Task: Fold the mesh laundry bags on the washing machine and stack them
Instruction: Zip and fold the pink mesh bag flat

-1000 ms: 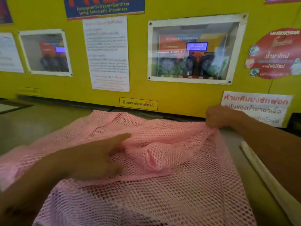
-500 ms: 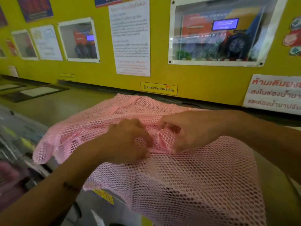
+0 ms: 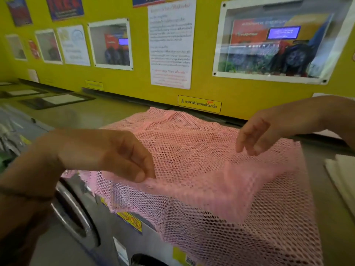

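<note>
A pink mesh laundry bag (image 3: 201, 150) lies spread on the washing machine top (image 3: 92, 116), and its near part hangs down over the machine's front. My left hand (image 3: 115, 156) pinches a raised fold of the mesh between thumb and fingers near the bag's middle left. Over the bag's right side hovers my right hand (image 3: 257, 135), fingers spread and pointing down, holding nothing. A ridge of bunched mesh (image 3: 230, 175) runs across the bag between the two hands.
A yellow wall (image 3: 211, 87) with posters and framed windows rises just behind the machine. White folded material (image 3: 343, 175) lies at the right edge of the top. The machine's grey front with a door handle (image 3: 76, 217) and warning stickers is below left.
Both hands were pinching the bag's middle together. The right hand has let go and lifted away to the right; the left hand has pulled a fold toward the near left.
</note>
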Tool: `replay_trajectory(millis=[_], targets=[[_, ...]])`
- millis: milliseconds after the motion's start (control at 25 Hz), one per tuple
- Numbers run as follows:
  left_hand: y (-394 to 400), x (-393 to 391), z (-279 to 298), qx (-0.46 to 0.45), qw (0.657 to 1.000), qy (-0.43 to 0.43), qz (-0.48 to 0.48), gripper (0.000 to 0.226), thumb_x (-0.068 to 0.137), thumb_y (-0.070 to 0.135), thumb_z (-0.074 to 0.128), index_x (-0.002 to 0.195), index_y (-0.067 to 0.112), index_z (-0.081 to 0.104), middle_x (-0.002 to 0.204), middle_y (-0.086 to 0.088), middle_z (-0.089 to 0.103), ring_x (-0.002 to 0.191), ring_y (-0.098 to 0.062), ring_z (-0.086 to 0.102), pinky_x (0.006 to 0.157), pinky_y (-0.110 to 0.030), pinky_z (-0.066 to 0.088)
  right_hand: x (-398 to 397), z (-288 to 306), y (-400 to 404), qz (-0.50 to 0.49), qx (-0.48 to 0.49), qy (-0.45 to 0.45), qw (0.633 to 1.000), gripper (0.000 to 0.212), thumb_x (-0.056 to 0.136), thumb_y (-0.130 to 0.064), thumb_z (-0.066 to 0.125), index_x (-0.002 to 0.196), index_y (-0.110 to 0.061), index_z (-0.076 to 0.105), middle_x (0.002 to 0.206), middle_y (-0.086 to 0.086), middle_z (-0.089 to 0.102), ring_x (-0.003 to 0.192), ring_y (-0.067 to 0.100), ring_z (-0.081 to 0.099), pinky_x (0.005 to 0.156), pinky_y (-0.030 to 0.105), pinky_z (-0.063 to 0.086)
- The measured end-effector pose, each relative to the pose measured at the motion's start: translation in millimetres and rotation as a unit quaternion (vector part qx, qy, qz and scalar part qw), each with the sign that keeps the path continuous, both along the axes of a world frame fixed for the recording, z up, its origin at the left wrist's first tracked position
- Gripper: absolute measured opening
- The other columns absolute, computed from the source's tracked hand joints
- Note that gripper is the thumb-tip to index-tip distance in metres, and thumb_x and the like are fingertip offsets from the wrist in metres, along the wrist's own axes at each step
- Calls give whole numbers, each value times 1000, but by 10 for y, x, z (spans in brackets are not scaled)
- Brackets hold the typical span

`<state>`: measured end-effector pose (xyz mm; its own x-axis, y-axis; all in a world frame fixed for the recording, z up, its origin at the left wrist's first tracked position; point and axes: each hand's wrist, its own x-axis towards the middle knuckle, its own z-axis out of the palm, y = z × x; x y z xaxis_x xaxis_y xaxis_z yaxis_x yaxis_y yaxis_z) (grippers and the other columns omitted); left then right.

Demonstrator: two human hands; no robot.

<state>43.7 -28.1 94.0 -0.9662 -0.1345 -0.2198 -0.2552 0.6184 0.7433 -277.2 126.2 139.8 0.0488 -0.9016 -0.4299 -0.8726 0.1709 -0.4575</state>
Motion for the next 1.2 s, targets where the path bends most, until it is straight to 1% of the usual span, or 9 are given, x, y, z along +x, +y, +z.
replay_trajectory(millis=[200, 440, 560, 640, 800, 920, 1000, 1080, 1200], targets=[[-67, 35, -101, -29, 976, 118, 178, 19, 85, 26, 62, 99, 23, 74, 103, 1, 76, 92, -14, 70, 81, -33, 45, 431, -156, -293, -5, -106, 203, 973, 33, 90, -22, 61, 116, -42, 60, 105, -14, 65, 96, 5, 63, 90, 37, 54], [-487, 271, -298, -39, 829, 341, 442, 23, 89, 4, 58, 82, 24, 68, 81, 0, 73, 74, -12, 64, 66, -26, 42, 982, -390, -666, 67, -79, 236, 966, 57, 90, -40, 62, 140, -44, 35, 143, -9, 43, 126, 11, 45, 105, 33, 39], [-804, 483, -475, -60, 771, 366, 518, 27, 86, -1, 57, 77, 23, 66, 75, -1, 68, 68, -14, 59, 61, -23, 43, 1063, -555, -933, 59, -112, 221, 967, 58, 91, -35, 59, 143, -38, 33, 147, -6, 39, 130, 16, 42, 108, 36, 37], [-995, 613, -679, -99, 748, 312, 578, 23, 85, 3, 57, 81, 23, 68, 75, 1, 66, 67, -15, 57, 61, -25, 44, 1027, -627, -1066, 54, -79, 231, 968, 52, 91, -32, 59, 138, -37, 37, 143, -3, 43, 123, 16, 46, 104, 36, 40], [-1254, 758, -1025, -144, 781, 156, 588, 22, 83, 27, 63, 103, 21, 67, 84, -1, 65, 79, -19, 62, 72, -28, 44, 917, -570, -1210, 21, -6, 234, 972, 68, 82, -22, 67, 140, -40, 36, 145, -10, 38, 123, 11, 45, 101, 28, 40], [-1379, 662, -981, -204, 781, 174, 564, 11, 84, 21, 63, 92, 17, 70, 77, 1, 64, 78, -21, 62, 69, -25, 39, 867, -533, -1364, 4, 11, 231, 973, 70, 75, -13, 63, 135, -42, 40, 139, -13, 40, 119, 9, 47, 94, 23, 43], [-1470, 584, -913, -262, 779, 176, 542, 11, 86, 18, 58, 90, 13, 66, 85, -9, 68, 86, -31, 63, 70, -31, 45, 806, -529, -1470, -10, -2, 266, 964, 62, 72, -15, 58, 123, -47, 45, 138, -14, 45, 118, 9, 48, 97, 29, 46], [-1579, 543, -854, -297, 773, 177, 533, 14, 92, 20, 49, 96, 11, 58, 90, -18, 68, 82, -38, 62, 70, -40, 48, 844, -485, -1568, -18, -92, 293, 952, 41, 77, -16, 56, 105, -45, 52, 132, -10, 54, 114, 12, 52, 96, 34, 48], [-1748, 525, -781, -302, 771, 195, 526, 12, 97, 22, 42, 96, 13, 49, 83, -17, 61, 72, -35, 54, 64, -38, 40, 1361, -403, -1635, -11, -297, 168, 940, 8, 84, -27, 63, 84, -36, 62, 97, -15, 67, 92, 9, 64, 83, 38, 54]])
